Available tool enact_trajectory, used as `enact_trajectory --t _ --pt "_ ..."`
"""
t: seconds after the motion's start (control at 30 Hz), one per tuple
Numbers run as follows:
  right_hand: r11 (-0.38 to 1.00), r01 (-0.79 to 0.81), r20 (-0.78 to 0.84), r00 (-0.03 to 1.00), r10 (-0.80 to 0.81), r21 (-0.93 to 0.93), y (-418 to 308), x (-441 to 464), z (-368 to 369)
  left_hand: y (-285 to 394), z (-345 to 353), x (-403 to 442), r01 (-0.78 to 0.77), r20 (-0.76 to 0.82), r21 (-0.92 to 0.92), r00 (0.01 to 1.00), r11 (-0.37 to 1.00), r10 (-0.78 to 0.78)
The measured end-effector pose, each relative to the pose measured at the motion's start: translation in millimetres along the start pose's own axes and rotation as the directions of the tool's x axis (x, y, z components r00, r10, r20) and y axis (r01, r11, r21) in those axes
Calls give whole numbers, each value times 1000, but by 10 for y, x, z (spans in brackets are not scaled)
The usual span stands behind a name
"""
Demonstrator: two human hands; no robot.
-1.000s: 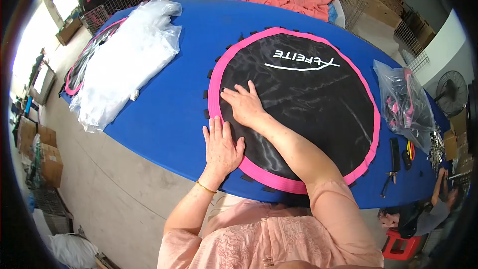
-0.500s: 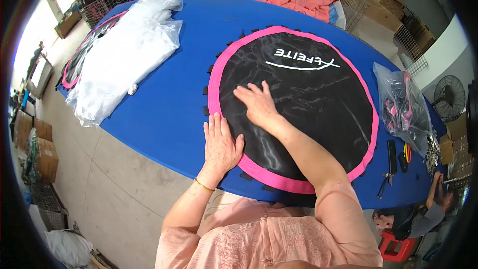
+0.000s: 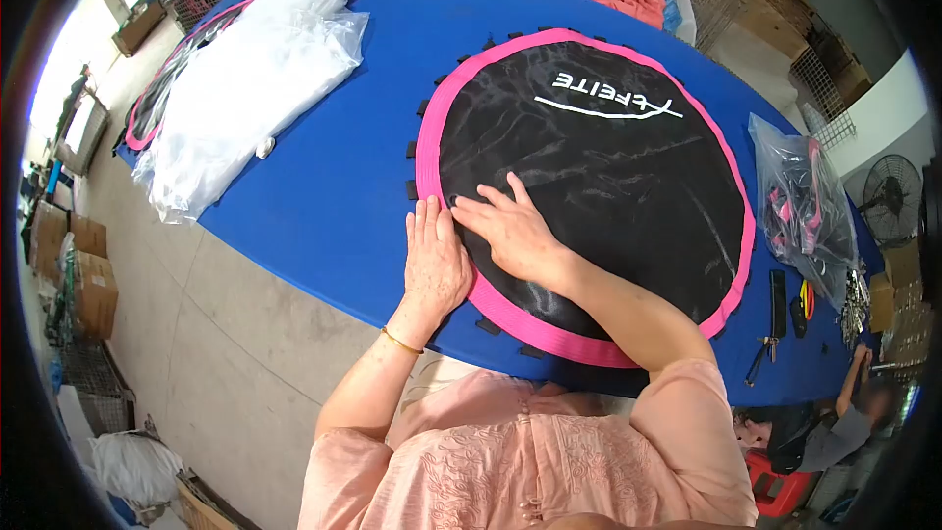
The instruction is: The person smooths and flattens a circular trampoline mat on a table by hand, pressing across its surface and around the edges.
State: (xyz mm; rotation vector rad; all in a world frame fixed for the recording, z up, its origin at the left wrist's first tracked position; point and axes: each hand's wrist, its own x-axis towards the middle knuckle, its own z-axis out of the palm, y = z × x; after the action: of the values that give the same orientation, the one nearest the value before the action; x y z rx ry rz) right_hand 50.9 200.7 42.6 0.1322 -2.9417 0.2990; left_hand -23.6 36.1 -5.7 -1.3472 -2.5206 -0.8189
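Observation:
A round black trampoline mat [image 3: 608, 196] with a wide pink border and white lettering lies flat on the blue table, its lettering upside down to me. Small black tabs stick out around its edge. My left hand [image 3: 438, 260] rests on the pink border at the mat's left side, fingers straight and lying flat. Right beside it, my right hand [image 3: 510, 236] lies palm down on the black fabric with its fingers spread, their tips close to the left hand's fingers. Neither hand grips anything.
Clear plastic bags [image 3: 260, 79] cover another pink-edged mat on the left of the blue table [image 3: 324, 226]. On the right are a bagged bundle [image 3: 805, 206], a black strip [image 3: 777, 304] and metal pieces [image 3: 856, 309]. A person [image 3: 834, 432] sits beyond; a fan [image 3: 890, 191] stands behind.
My right hand has slid over the mat toward me and to the left, closer to my left hand. The left hand stays on the border. The whole view has shifted slightly.

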Motion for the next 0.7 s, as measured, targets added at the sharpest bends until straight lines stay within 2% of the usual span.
enact_trajectory --t 0.13,0.2,0.3,0.37,0.47,0.53,0.7 --pt "998 15 8 1000 -15 -63 -27 -184 -64 51 -35 33 11 4 6 1000 1000 -11" --pt "988 -73 -45 997 68 -134 85 -225 -116 46 -30 43 15 8 3 1000 1000 -15" --pt "967 -216 -147 970 196 -138 477 -260 -44 57 -55 42 22 19 6 1000 1000 -22" --pt "958 -278 -153 952 265 -76 662 -319 -63 70 -63 49 19 29 6 999 1000 -19" --pt "965 -258 -143 957 251 -39 649 -453 -63 63 -49 51 39 30 10 999 999 -39" --pt "991 -129 -94 988 124 -39 502 -606 -161 60 -54 51 42 38 12 998 999 -42" --pt "997 -80 -39 996 80 -4 313 -900 -298 60 -51 39 35 37 31 999 999 -36"
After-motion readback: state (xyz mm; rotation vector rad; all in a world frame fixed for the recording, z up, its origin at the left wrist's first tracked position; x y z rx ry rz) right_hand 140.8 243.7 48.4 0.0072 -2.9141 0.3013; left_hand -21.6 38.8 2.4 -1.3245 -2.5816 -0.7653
